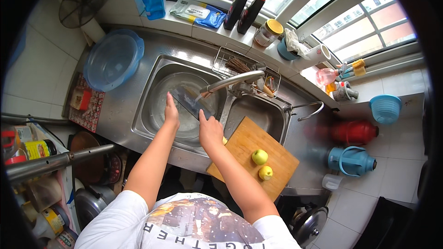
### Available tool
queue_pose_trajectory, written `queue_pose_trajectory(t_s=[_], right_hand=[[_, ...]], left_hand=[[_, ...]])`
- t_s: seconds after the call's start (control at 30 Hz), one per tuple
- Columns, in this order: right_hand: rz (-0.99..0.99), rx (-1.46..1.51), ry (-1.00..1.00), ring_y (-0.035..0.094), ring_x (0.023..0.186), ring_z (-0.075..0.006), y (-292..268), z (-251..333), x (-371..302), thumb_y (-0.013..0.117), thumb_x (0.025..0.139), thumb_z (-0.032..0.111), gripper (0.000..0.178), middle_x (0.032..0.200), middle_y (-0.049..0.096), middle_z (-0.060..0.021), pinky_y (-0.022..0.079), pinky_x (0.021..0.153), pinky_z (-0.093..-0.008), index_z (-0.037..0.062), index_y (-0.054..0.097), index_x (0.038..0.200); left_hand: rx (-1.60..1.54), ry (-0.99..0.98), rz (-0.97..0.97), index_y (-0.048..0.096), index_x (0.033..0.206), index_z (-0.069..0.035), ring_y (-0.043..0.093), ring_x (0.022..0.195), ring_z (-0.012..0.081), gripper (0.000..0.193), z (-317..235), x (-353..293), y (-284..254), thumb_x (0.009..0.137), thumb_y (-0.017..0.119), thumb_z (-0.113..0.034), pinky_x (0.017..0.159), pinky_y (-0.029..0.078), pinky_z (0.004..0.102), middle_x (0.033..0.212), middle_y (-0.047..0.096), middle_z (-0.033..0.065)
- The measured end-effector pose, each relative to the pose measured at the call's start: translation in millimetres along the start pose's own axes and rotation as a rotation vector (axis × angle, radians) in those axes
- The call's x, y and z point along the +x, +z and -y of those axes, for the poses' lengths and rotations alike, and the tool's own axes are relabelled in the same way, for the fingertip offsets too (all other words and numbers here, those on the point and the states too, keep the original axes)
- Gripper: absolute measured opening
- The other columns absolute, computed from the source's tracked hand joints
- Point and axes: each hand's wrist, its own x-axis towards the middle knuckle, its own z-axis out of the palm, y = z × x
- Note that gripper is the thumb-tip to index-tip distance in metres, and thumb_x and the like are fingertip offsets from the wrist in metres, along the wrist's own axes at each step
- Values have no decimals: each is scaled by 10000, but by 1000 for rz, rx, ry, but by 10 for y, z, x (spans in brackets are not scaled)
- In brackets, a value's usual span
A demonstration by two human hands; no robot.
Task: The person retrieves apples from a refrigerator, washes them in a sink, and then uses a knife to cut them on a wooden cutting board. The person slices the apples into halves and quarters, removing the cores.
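A broad-bladed kitchen knife (188,103) is held over a water-filled round basin (154,121) in the left sink, just under the spout of the curved faucet (230,81). My right hand (211,131) is closed at the knife's handle end, with the index finger stretched along the blade. At the blade's other end, my left hand (171,111) has its fingers straight and together, held flat at the blade's edge; whether it touches is unclear. Right of my right hand, two yellow-green apples (260,157) lie on a wooden cutting board (249,139). Another pale yellow piece (224,140) shows partly beside my right wrist.
The board overlaps the smaller right sink (258,115). A wire rack (221,62) with a bristle brush stands behind the faucet. A blue plastic basin (113,60) sits on the left counter. Bottles and a yellow-lidded jar (268,32) line the sill. A blue thermos (351,160) stands at right.
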Motion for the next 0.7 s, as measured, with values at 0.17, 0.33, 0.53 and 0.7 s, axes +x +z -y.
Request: queue_pose_trajectory(t_s=[0.17,0.33,0.53,0.7], right_hand=[[-84,-78,-49,560,766,-278,-53,-53,-15,533,741,39,503,804,535,-113,423,712,-374,152,497,1230],[64,32,31,569,762,-274,-220,-308,-387,526,786,83,440,800,567,-136,429,709,-380,146,506,1221],[511,1390,617,556,587,-177,47,-578,-297,502,855,95,306,701,575,-110,450,535,-279,20,493,1152],[277,1339,595,512,548,-123,-138,-786,-797,488,870,110,366,667,554,-67,436,526,-259,-7,442,1214]], left_hand=[[-88,31,-23,198,1398,-58,202,1338,204,596,-197,-310,-155,929,391,-370,1072,156,346,1458,205,96],[309,405,45,357,1316,-39,340,1264,215,495,-349,-555,-21,855,503,-146,1026,262,330,1349,384,115],[564,294,231,488,1218,-32,490,1078,173,402,-268,-333,593,820,513,-79,930,342,274,1171,541,88],[529,111,379,400,1284,15,423,1208,203,453,-53,-266,961,850,485,-81,990,323,294,1291,455,141]])
